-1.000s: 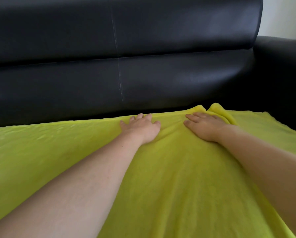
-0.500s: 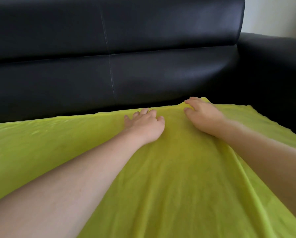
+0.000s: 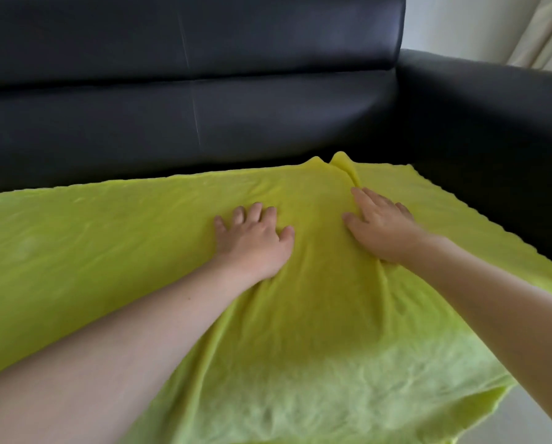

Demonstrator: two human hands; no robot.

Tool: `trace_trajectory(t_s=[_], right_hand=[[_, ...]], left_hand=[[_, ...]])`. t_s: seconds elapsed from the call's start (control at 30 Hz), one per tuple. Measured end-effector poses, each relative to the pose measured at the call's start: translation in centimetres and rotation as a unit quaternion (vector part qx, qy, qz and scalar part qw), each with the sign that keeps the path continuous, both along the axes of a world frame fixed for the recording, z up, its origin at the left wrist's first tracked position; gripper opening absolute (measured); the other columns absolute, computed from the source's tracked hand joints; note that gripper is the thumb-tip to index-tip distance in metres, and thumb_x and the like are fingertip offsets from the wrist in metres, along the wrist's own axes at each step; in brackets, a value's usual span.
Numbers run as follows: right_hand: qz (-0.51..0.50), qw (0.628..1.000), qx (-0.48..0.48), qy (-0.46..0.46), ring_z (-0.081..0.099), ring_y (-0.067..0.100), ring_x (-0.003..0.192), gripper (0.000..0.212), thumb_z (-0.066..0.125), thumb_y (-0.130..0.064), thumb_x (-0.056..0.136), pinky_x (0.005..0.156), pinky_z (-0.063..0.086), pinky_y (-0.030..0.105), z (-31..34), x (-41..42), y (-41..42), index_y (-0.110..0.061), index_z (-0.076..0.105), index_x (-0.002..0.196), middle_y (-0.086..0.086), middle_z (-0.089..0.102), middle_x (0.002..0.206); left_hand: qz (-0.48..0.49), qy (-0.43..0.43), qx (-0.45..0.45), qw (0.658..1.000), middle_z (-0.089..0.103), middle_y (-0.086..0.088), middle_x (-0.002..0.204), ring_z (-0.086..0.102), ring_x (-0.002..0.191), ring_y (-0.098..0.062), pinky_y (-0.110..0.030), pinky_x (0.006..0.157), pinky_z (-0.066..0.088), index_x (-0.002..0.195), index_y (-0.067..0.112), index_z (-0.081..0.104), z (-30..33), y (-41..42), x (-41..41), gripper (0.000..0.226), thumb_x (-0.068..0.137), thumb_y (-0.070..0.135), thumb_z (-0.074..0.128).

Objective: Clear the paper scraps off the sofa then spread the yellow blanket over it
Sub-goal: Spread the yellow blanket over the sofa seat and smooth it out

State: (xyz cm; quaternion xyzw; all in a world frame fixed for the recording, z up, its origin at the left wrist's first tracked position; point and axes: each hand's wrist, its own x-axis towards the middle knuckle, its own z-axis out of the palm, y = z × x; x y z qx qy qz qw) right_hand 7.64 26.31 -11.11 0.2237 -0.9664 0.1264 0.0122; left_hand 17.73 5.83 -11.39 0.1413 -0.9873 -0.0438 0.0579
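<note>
Black leather sofa (image 3: pixel 268 116), seen from above its seat: the backrest fills the upper field, divided by one vertical seam, and the right armrest (image 3: pixel 492 123) closes off the seat on that side. The yellow blanket (image 3: pixel 300 331) lies spread over the seat cushion, covering it from the left border of the view to just short of the armrest. Its far edge runs roughly parallel to the foot of the backrest, with a narrow dark strip of bare seat between the two; this edge is flat along the left and centre and rises into a small double peak of bunched cloth (image 3: pixel 338 163) near the right. The right edge is scalloped and lies just beside the armrest, a dark gap of uncovered seat between them. The near right corner hangs past the front of the seat, above pale floor (image 3: pixel 524 411). Pale wall and curtain (image 3: pixel 543 30) show beyond the armrest at upper right. The left hand (image 3: pixel 255 245) rests palm down on the blanket near the middle of the seat, fingers (image 3: pixel 255 209) spread and flat, gripping nothing. The right hand (image 3: pixel 380 229) lies palm down just beside it, fingers extended toward the bunched peak, likewise pressing and not clasping; shallow creases radiate from both wrists toward the viewer.
</note>
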Motion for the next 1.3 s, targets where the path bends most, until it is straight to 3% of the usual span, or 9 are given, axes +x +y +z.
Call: trace_trajectory(t_s=[0.2,0.43,0.6,0.87,1.0,1.17,1.3], right_hand=[[-0.008,1.0,0.022,-0.007,0.009,0.016,0.147,0.07,0.008,-0.063,0.094,0.118,0.003,0.041,-0.3,-0.9,3.7,-0.026,0.012,0.153,-0.004,0.01,0.161],[-0.001,1.0,0.02,0.006,0.015,0.022,0.146,0.065,0.019,-0.057,0.098,0.118,0.009,0.041,0.2,-2.2,3.9,-0.022,0.018,0.153,0.003,0.015,0.16],[0.011,0.999,-0.009,0.045,0.017,0.023,0.145,0.059,0.028,-0.047,0.1,0.117,0.012,0.042,2.1,-4.3,2.7,-0.019,0.024,0.152,0.004,0.02,0.159],[-0.015,0.998,-0.055,-0.03,0.021,0.024,0.144,0.054,0.03,-0.036,0.102,0.117,0.019,0.04,2.3,-12.5,2.0,-0.017,0.022,0.152,0.003,0.022,0.159],[-0.024,0.996,-0.046,-0.069,0.021,0.024,0.145,0.057,0.03,-0.041,0.1,0.117,0.018,0.041,0.8,-16.9,1.8,-0.02,0.021,0.152,0.002,0.02,0.159],[-0.005,0.994,0.048,-0.094,0.009,0.02,0.147,0.066,0.018,-0.061,0.094,0.117,0.01,0.047,-0.7,-20.7,1.8,-0.03,0.015,0.153,-0.002,0.009,0.161],[-0.022,0.994,0.042,-0.096,0.003,0.019,0.147,0.071,0.013,-0.069,0.089,0.116,0.006,0.044,-2.0,-22.2,3.3,-0.036,0.011,0.152,-0.006,0.004,0.162]], left_hand=[[0.011,0.004,-0.016,1.0,0.016,0.003,0.163,0.012,0.149,-0.026,-0.059,0.117,0.006,0.154,0.028,0.022,-0.2,0.6,0.4,0.067,0.096,0.061,0.017],[0.012,-0.016,-0.021,1.0,0.012,0.001,0.164,0.01,0.15,-0.027,-0.06,0.117,0.005,0.155,0.024,0.018,1.4,1.4,-1.0,0.07,0.096,0.061,0.017],[-0.004,-0.019,-0.038,0.999,0.015,-0.002,0.163,0.014,0.148,-0.029,-0.059,0.117,0.006,0.155,0.021,0.018,3.6,3.3,-5.8,0.068,0.097,0.058,0.02],[-0.005,-0.02,0.03,0.999,0.025,-0.004,0.158,0.022,0.144,-0.031,-0.054,0.116,0.016,0.152,0.018,0.025,3.6,4.9,-15.6,0.059,0.099,0.044,0.023],[-0.006,-0.03,0.06,0.998,0.026,-0.004,0.159,0.025,0.143,-0.031,-0.054,0.115,0.021,0.152,0.02,0.026,2.3,4.8,-19.7,0.058,0.099,0.044,0.024],[-0.008,-0.066,0.045,0.997,0.018,-0.001,0.163,0.018,0.148,-0.028,-0.056,0.117,0.012,0.155,0.027,0.02,0.6,5.0,-22.3,0.065,0.097,0.054,0.018],[-0.013,-0.057,0.031,0.998,0.017,0.001,0.163,0.014,0.149,-0.026,-0.058,0.117,0.008,0.155,0.03,0.018,-0.4,4.7,-22.3,0.068,0.094,0.058,0.013]])
